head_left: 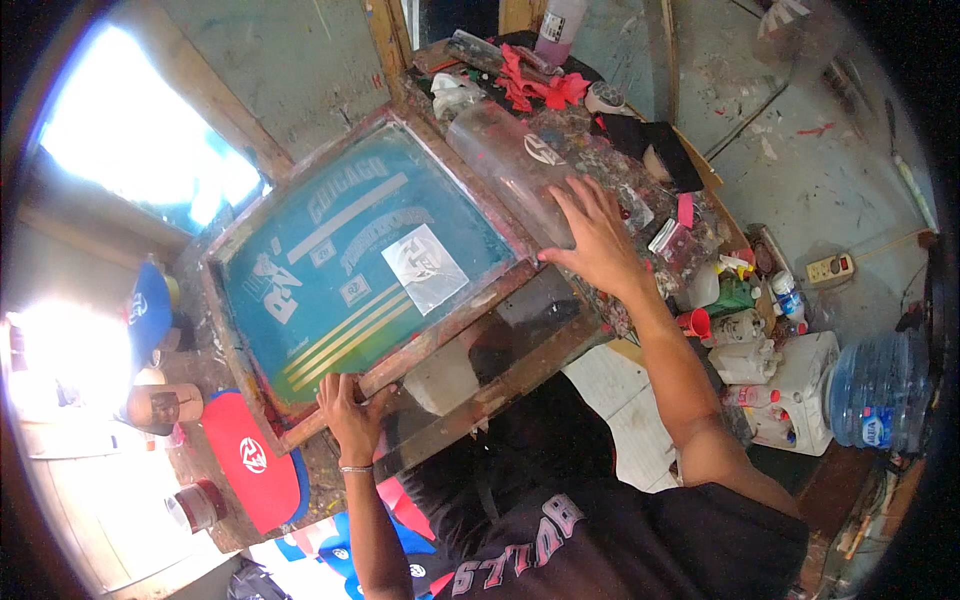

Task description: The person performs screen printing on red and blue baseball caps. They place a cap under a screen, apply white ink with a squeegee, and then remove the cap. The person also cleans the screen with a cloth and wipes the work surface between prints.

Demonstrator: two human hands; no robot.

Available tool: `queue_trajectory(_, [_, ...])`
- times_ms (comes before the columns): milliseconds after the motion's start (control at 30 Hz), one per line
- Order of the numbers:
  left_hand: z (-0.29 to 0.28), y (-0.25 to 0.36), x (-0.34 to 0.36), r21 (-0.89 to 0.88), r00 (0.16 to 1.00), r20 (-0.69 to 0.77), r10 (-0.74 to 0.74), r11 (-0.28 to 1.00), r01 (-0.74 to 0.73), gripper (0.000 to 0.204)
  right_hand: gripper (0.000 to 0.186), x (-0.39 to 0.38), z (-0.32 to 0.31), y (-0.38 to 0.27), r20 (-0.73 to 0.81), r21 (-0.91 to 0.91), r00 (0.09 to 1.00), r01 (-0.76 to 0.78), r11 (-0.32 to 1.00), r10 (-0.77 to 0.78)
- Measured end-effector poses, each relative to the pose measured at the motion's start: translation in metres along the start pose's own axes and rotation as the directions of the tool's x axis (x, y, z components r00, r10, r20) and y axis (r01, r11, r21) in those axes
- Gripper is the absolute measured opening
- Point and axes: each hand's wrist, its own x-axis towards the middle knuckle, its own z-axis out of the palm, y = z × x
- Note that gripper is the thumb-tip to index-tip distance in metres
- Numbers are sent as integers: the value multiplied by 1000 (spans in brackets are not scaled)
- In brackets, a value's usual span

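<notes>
A wood-framed printing screen [370,200] with blue-green mesh lies tilted on the worktable. Pale lettering and logo shapes show in its mesh, along with three yellowish stripes and a pale square patch [425,268]. My left hand [350,415] grips the near wooden bar of the frame, fingers curled over it. Just past the frame's right corner, my right hand [600,240] has its fingers spread, the thumb close to that corner. Under or beside those fingertips lies a see-through plastic sheet [500,150] bearing a white round logo; whether they touch it I cannot tell.
A red fabric piece [255,460] with a white logo lies left of the frame, near a jar [195,505]. Red rags [540,85] and a bottle of pink liquid [560,30] sit at the back. Jugs [800,390] and a big blue water bottle [880,390] crowd the right.
</notes>
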Motion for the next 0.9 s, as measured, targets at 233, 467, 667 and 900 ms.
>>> queue_trajectory(233, [0,0,2,-100,998,-9,-69,993,68,50,55,-39,-5,25,-117,286,987,-72,956,109])
queue_trajectory(467, [9,0,-3,-64,998,-62,-13,998,9,53,27,-92,-22,71,-326,373,891,-186,909,316])
queue_trajectory(667, [10,-8,-5,-25,997,-45,-57,998,56,56,16,-160,-23,86,-517,389,691,-336,858,505])
queue_trajectory(900, [9,-5,-2,37,997,-71,-32,999,35,58,18,-128,-46,94,-486,438,699,-324,838,524])
